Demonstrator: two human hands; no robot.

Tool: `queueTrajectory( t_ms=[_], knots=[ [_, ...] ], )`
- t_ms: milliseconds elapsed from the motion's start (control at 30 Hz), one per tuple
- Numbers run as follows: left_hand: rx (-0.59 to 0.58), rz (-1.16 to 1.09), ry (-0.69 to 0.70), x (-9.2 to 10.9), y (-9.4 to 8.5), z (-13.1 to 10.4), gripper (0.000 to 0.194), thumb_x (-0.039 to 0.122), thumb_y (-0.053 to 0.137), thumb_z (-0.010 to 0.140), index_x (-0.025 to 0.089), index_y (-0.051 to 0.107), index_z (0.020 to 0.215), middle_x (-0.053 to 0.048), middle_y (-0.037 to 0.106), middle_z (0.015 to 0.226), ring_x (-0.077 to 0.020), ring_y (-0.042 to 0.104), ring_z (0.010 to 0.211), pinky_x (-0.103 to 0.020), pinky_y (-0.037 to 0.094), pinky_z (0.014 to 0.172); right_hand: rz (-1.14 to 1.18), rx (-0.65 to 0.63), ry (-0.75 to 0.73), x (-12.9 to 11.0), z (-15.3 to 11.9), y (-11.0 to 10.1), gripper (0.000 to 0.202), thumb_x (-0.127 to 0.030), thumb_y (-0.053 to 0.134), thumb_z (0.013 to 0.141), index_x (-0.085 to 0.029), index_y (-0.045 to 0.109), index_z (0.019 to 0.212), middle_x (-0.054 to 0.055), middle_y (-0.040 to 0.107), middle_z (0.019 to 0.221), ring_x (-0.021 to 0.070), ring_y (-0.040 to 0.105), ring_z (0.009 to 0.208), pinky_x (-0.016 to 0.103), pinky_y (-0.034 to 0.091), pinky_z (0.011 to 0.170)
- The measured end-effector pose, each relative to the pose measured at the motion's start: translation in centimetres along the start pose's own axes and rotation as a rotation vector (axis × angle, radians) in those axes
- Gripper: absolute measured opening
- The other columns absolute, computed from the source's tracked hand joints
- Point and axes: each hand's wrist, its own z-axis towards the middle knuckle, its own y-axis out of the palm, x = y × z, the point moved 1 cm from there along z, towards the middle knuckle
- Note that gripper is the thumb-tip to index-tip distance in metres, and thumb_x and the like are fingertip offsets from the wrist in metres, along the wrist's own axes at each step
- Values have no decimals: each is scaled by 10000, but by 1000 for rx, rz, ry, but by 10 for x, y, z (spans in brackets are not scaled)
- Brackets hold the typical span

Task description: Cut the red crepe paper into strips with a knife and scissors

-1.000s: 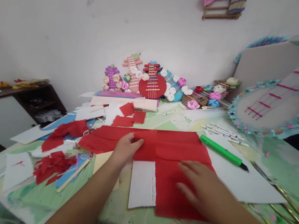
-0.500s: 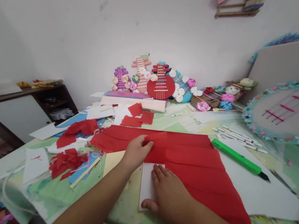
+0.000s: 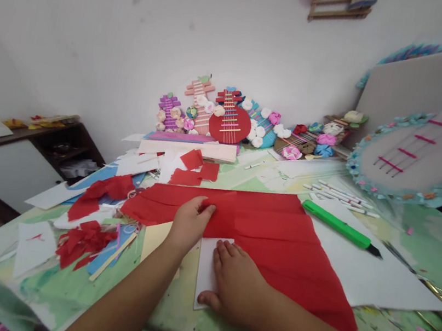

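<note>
A large sheet of red crepe paper (image 3: 290, 259) spreads over the middle of the table. My left hand (image 3: 191, 221) pinches a folded flap of it between thumb and fingers, near the sheet's left middle. Just below, a small white rectangular card (image 3: 205, 274) lies at the sheet's lower left edge. My right hand (image 3: 234, 281) rests flat on that card, fingers stretched out and thumb apart, and covers its right part. Partly under my left forearm is a cream piece of paper (image 3: 154, 241).
A green marker-like cutter (image 3: 339, 225) lies on white paper (image 3: 382, 278) at the right, beside scissors (image 3: 428, 282). Red scraps (image 3: 85, 242) and paper strips litter the left. Paper-craft lutes (image 3: 231, 123) stand against the wall; several white sticks (image 3: 341, 197) lie behind the cutter.
The whole view has shifted, so everything sits slightly further left. Both hands keep nearly the same pose on the red paper and the card.
</note>
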Motion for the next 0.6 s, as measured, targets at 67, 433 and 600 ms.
queueTrajectory(
  t_ms=[67,433,600],
  knots=[
    [2,18,-5,1,-1,-1,157,282,543,870,130,578,879,-15,596,844,-143,588,739,-328,488,689,3,8,2,0,-1,0,833,-565,411,796,108,359,1285,328,323,1331,423,317,1230,489,250,1021],
    [3,23,-9,3,0,-2,148,271,542,871,129,578,893,-17,597,857,-144,589,746,-327,492,689,47,78,-15,2,-2,7,812,-526,468,773,109,382,1272,330,330,1328,429,310,1231,490,251,1016],
    [27,-23,-4,0,-1,-3,117,241,558,860,126,579,871,-5,596,811,-139,589,726,-325,487,687,113,151,9,10,-4,-11,521,-469,514,779,-28,632,1029,221,621,1058,325,560,986,394,416,864]
  ],
)
